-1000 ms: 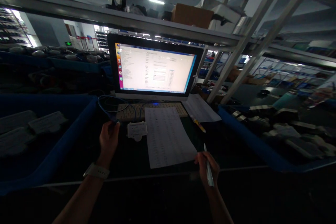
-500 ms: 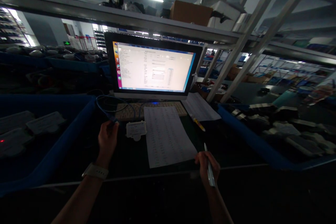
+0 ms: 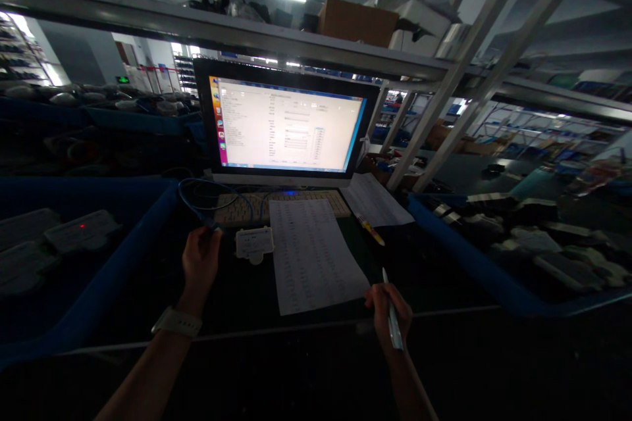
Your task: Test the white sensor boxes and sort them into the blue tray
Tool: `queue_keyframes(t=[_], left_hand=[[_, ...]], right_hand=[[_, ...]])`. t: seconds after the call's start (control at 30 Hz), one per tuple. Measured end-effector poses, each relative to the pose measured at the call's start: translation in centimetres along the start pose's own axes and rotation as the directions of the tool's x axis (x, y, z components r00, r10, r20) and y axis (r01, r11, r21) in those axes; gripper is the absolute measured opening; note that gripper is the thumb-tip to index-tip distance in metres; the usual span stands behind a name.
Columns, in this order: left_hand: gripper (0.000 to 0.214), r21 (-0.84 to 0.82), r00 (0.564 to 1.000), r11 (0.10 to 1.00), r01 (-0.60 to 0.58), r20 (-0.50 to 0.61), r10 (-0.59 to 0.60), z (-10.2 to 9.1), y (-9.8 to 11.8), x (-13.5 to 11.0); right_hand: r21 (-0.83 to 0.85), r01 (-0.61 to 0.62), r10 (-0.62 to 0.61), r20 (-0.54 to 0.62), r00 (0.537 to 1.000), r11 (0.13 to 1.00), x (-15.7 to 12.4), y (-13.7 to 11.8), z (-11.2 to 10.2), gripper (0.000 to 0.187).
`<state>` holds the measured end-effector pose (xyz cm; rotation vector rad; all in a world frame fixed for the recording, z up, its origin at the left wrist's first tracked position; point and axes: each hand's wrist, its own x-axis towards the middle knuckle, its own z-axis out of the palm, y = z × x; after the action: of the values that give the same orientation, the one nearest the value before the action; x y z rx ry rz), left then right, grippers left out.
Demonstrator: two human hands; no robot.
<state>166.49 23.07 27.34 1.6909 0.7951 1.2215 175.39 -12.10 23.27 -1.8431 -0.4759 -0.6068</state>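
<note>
My left hand (image 3: 201, 256) pinches the end of a blue network cable (image 3: 186, 201) left of the keyboard (image 3: 237, 208); the plug is mostly hidden by the fingers. Just right of that hand lies a pale, label-covered module (image 3: 254, 244) with a rounded tab at its front. A printed sheet (image 3: 311, 263) rests beside the module and overlaps the keyboard's front edge. At the sheet's lower right corner, my right hand (image 3: 390, 316) is closed round a silver-white pen (image 3: 394, 325), its upper end pointing away from me.
Behind the keyboard stands a lit monitor (image 3: 286, 125). A second sheet (image 3: 378, 200) and a yellow marker-like pen (image 3: 370, 230) lie to its right. Blue bins hold similar modules, one at left (image 3: 153, 223) and one at right (image 3: 474, 270). A loaded shelf (image 3: 276, 36) crosses overhead.
Both hands keep their grips and hardly move. In the left bin, the red light shows on a different module, farther right than before. The view has shifted very slightly.
</note>
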Motion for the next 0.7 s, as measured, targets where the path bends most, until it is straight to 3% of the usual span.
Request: queue_keyframes(t=[0.3, 0.7], left_hand=[[0.031, 0.006, 0.999, 0.999, -0.045, 0.002, 0.045, -0.01, -0.84, 0.13], [0.029, -0.009, 1.0, 1.0, -0.02, 0.0, 0.02, -0.01, -0.07, -0.01]], right_hand=[[-0.022, 0.037, -0.037, -0.007, 0.999, 0.999, 0.05, -0.29, 0.03, 0.032], [-0.032, 0.04, -0.04, 0.001, 0.999, 0.999, 0.11, -0.49, 0.01, 0.034]])
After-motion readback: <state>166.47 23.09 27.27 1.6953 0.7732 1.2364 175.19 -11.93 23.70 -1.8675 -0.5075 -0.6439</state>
